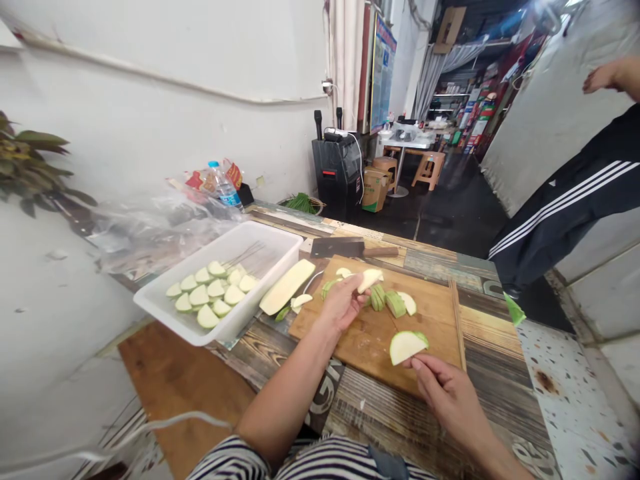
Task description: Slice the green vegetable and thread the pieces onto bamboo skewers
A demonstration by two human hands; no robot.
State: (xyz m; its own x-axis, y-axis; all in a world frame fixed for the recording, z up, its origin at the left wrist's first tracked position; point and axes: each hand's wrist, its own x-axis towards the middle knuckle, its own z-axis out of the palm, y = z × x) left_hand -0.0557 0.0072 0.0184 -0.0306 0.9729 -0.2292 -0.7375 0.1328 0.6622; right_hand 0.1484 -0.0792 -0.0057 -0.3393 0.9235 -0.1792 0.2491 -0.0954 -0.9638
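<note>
My left hand (345,301) is closed on a pale zucchini slice (370,280), held over the wooden cutting board (360,347). My right hand (445,387) pinches the lower edge of a half-moon zucchini slice (407,347) above the board's near right part; a bit of green shows behind this slice. Whether a skewer runs through it, I cannot tell. Cut zucchini pieces (395,304) lie in small stacks on the board beyond my hands. To the left, a white plastic tray (280,243) holds several rows of half-moon slices (206,295) with thin skewers (245,253) sticking out.
A cleaver (340,247) lies behind the board. Between tray and board rests a halved zucchini (287,287) with trimmings beside it. Plastic bags (150,227) and a water bottle (225,185) stand by the wall. At the right, a person in dark striped trousers (565,193) is near the table.
</note>
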